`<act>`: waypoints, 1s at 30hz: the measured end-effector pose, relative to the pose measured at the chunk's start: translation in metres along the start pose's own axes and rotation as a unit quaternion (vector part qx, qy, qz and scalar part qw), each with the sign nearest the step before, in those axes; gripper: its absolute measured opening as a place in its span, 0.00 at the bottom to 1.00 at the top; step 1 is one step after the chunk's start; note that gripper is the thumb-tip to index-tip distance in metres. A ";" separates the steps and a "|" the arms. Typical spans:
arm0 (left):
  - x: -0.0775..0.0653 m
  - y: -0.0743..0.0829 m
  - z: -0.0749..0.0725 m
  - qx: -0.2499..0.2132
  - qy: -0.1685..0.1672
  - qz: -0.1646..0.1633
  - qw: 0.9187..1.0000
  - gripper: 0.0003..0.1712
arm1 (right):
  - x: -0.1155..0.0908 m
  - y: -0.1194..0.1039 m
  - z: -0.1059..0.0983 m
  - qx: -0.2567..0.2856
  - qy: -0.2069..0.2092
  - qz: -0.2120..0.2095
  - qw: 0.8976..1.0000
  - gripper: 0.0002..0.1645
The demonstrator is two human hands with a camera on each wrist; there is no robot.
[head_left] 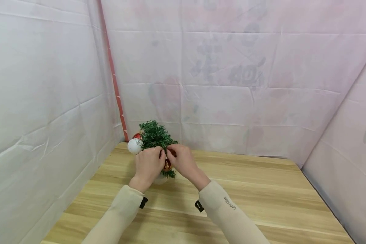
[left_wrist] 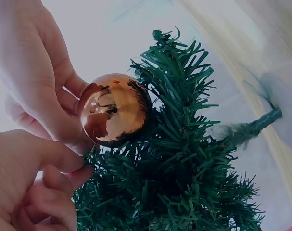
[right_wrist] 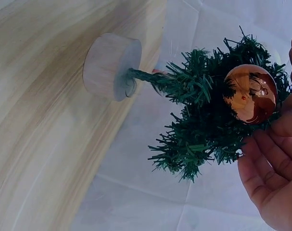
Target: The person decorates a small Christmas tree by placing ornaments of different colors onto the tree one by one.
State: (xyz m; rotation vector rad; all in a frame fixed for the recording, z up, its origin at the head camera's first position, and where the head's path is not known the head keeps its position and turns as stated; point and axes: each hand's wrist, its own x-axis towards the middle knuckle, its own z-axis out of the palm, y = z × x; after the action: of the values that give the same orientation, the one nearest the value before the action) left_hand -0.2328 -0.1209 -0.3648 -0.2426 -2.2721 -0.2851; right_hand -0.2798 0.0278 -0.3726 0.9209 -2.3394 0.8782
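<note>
A small artificial Christmas tree (head_left: 155,134) stands at the left back of the wooden table, on a round pale base (right_wrist: 102,67). Against its green needles hangs a shiny copper-gold bauble (left_wrist: 116,109). My left hand (head_left: 149,164) pinches a branch tip right beside the bauble's top, where a bit of gold loop shows. From the other side my right hand (head_left: 184,159) pinches at the bauble's loop, thumb and fingertips close against the ball. The fingers of both hands nearly meet there and partly hide the loop.
A white bauble (head_left: 135,145) and a red bauble (head_left: 137,136) hang on the tree's left side. Pale fabric walls (head_left: 219,101) enclose the wooden table (head_left: 256,196) at the back and both sides. A black strap (head_left: 199,206) shows by my right sleeve.
</note>
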 end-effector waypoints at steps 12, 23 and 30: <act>0.000 0.000 -0.001 -0.025 0.035 -0.008 0.999 0.08 | -0.005 0.006 -0.007 -0.005 0.002 -0.021 1.000 0.08; 0.005 0.004 -0.001 -0.039 0.140 -0.011 0.989 0.08 | -0.012 0.009 -0.017 -0.027 0.018 -0.031 0.999 0.08; 0.009 0.004 0.003 -0.029 0.146 -0.023 0.989 0.13 | -0.021 0.012 -0.023 -0.028 0.030 -0.032 0.999 0.07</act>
State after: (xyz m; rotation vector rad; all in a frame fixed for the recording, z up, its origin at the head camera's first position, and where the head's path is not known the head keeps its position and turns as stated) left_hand -0.2399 -0.1157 -0.3597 -0.1653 -1.9826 -0.3855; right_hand -0.2702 0.0599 -0.3748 0.9267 -2.2590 0.7991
